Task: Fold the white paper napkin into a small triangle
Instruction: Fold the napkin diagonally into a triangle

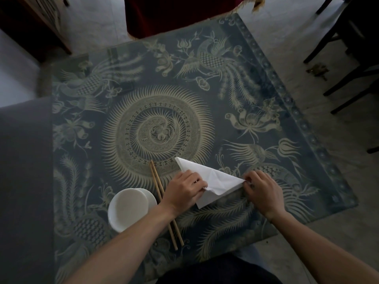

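Two hands fold a white napkin [213,179] on a patterned table [266,99].
Left hand [184,189] presses its nine o'clock edge; right hand [262,189] apparently pinches the three o'clock corner; chopsticks [158,181], bowl [129,208] lie left.

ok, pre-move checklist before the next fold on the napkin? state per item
1. Napkin already in a triangular fold: ok, though the near edge looks crumpled.
2. Left hand on the napkin's left side: ok, fingers on the paper.
3. Right hand pinching the right corner: ok.
4. Edges aligned under the hands: cannot tell, hidden.
5. Chopsticks apart from the napkin: ok, they lie left of it and pass under the left wrist.
6. White bowl out of the fold path: ok, it stands left of the chopsticks.
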Demonstrator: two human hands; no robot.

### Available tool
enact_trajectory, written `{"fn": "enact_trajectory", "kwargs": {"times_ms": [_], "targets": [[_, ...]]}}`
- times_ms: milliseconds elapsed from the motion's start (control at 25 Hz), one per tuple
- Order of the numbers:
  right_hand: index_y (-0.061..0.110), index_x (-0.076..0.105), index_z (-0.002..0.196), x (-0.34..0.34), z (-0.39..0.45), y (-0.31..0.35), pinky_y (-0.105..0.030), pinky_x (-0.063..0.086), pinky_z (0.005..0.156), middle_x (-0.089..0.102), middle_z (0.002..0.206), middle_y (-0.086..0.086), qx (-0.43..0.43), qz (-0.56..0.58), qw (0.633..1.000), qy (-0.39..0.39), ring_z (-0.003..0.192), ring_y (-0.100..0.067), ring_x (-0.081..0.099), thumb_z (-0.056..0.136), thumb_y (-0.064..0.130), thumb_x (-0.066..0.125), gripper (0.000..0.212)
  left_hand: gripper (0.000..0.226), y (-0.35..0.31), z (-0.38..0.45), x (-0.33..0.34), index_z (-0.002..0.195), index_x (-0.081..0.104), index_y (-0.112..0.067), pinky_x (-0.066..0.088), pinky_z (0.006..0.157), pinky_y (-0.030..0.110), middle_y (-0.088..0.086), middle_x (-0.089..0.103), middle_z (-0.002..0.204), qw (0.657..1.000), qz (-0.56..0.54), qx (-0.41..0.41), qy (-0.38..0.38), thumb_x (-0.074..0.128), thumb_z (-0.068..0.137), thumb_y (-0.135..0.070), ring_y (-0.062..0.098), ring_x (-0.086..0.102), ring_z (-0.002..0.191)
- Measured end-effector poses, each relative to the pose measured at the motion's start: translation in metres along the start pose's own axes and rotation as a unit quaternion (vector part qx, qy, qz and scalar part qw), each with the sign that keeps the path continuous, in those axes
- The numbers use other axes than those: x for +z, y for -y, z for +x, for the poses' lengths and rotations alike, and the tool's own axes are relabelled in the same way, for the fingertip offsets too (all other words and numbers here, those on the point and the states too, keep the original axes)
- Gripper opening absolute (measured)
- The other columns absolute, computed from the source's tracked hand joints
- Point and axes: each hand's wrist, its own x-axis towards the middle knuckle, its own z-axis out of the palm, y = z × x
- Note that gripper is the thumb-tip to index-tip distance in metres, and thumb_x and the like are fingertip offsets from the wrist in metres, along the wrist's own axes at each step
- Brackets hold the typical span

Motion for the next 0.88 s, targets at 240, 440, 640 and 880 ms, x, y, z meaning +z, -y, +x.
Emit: {"fn": "enact_trajectory", "kwargs": {"times_ms": [240,440,640,880], "targets": [[0.016,0.062,0.096,0.003,-0.007,-0.002,-0.039,0.048,0.065,0.062,0.093,-0.003,-0.036,-0.025,0.999,-0.002,0.081,-0.026,0.059,0.078,0.011,0.072,0.022,0.005,-0.004,-0.016,0.012,0.087,0.067,-0.019,0.045,0.066,0.035,0.000,0.062,0.085,0.998,0.012,0.045,0.042,0.068,0.083,-0.018,0.023,0.058,0.079],[0.014,0.064,0.099,0.000,-0.009,-0.009,-0.037,0.048,0.068,0.063,0.101,-0.006,-0.147,-0.056,0.988,0.005,0.082,-0.027,0.060,0.075,0.008,0.076,0.028,0.013,0.002,-0.025,0.016,0.086,0.070,-0.020,0.046,0.065,0.033,-0.002,0.064,0.086,0.997,0.020,0.032,0.072,0.078,0.077,-0.019,0.021,0.061,0.081],[0.016,0.066,0.100,0.002,-0.006,-0.012,-0.038,0.050,0.067,0.064,0.103,-0.004,-0.147,-0.066,0.987,0.010,0.083,-0.025,0.060,0.079,0.013,0.075,0.024,0.011,0.004,-0.029,0.014,0.089,0.071,-0.022,0.045,0.065,0.032,-0.002,0.065,0.087,0.995,0.016,0.041,0.091,0.075,0.080,-0.027,0.020,0.060,0.081],[0.015,0.066,0.101,0.005,-0.008,-0.013,-0.038,0.049,0.067,0.065,0.101,-0.004,-0.138,-0.068,0.988,-0.003,0.082,-0.026,0.060,0.080,0.014,0.075,0.023,0.008,0.004,-0.036,0.013,0.086,0.073,-0.021,0.047,0.061,0.032,-0.001,0.065,0.086,0.994,0.013,0.053,0.097,0.076,0.083,-0.028,0.020,0.060,0.078]]}}
